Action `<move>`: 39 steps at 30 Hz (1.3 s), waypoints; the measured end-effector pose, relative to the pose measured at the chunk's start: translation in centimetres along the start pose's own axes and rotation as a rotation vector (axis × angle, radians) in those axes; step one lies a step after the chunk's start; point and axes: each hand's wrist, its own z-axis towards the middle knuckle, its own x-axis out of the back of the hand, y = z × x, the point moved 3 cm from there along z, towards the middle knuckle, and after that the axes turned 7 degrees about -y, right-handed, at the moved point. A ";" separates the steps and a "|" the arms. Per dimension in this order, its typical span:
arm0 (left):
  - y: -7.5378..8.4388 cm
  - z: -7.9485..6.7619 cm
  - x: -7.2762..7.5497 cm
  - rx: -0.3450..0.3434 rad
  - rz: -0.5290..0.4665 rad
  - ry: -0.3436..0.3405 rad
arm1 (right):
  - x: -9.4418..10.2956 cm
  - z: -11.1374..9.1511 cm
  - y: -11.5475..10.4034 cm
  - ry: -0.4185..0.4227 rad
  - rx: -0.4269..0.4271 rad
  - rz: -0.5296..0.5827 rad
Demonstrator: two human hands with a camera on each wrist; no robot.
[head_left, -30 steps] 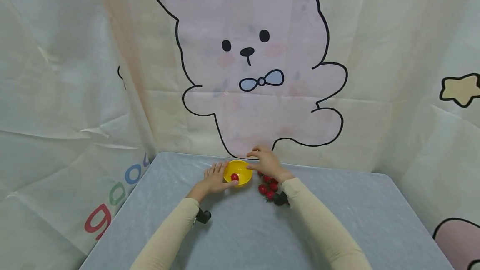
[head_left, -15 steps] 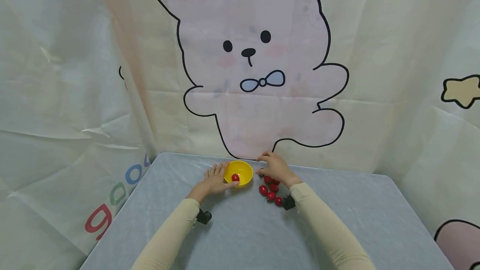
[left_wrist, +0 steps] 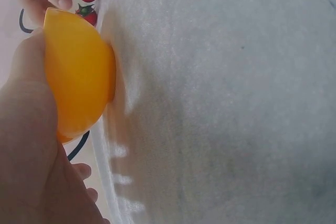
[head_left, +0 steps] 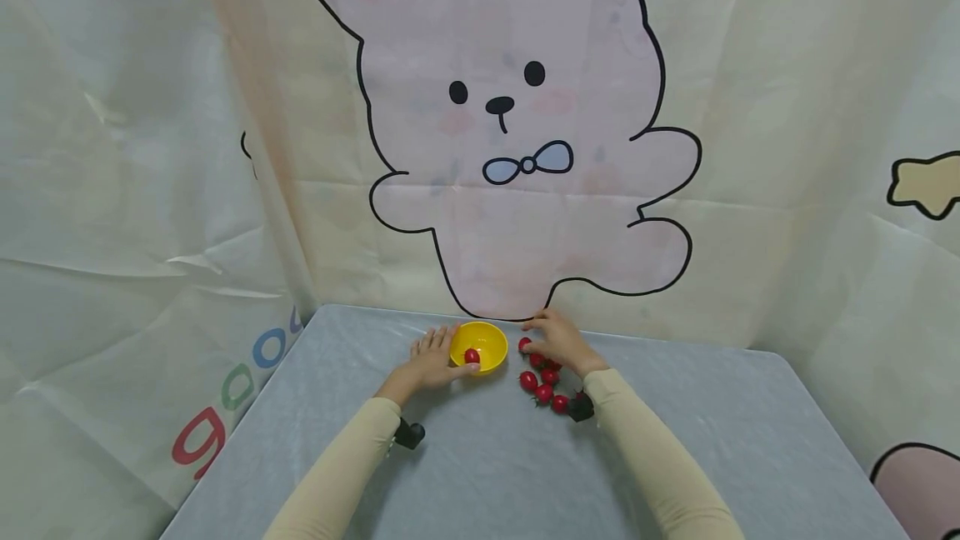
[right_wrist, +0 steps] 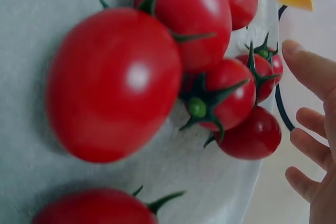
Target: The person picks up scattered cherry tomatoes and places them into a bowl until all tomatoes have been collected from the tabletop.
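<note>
A small yellow bowl [head_left: 491, 340] stands on the cloth near the table's far edge, with one cherry tomato [head_left: 471, 356] inside. My left hand [head_left: 427, 367] rests against its left side, fingers straight and spread, thumb at the near rim. In the left wrist view the bowl [left_wrist: 79, 72] shows side-on beside that thumb. To the right lies a loose group of cherry tomatoes [head_left: 528, 380]. Over the group's far end is my right hand [head_left: 562, 340], fingers loosely bent and apart, its thumb close to the farthest tomato [head_left: 524, 345]. The right wrist view shows red tomatoes [right_wrist: 113, 85] with green stalks.
A pale blue-grey cloth [head_left: 480, 457] covers the table. Behind it hangs a light curtain [head_left: 765, 273] with a cartoon bear print. Dark wrist cameras sit under both wrists; the right one [head_left: 581, 407] is right beside the nearest tomatoes.
My right hand has moved right, away from the bowl's rim, to the far end of the tomatoes. The left hand and bowl stay in place.
</note>
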 end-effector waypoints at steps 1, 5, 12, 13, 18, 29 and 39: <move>0.0 0.0 0.0 0.001 0.003 -0.001 | 0.0 0.0 0.2 -0.005 -0.007 0.010; 0.1 -0.1 0.0 0.002 0.001 0.002 | 0.0 -0.1 0.7 -0.004 -0.014 0.038; 0.1 -0.1 -0.1 0.005 0.005 0.008 | -0.4 0.0 1.1 -0.018 -0.016 0.035; 0.1 -0.1 0.0 0.005 0.004 0.008 | -0.4 0.0 1.2 -0.022 -0.022 0.039; 0.1 -0.1 0.0 0.005 0.005 0.010 | -0.6 0.2 0.9 -0.031 -0.024 0.023; 0.0 0.1 0.1 0.020 0.014 0.010 | -1.3 1.0 0.6 -0.018 -0.021 -0.041; 0.0 0.1 0.0 0.017 0.021 0.005 | -1.5 0.9 0.2 -0.009 -0.059 -0.080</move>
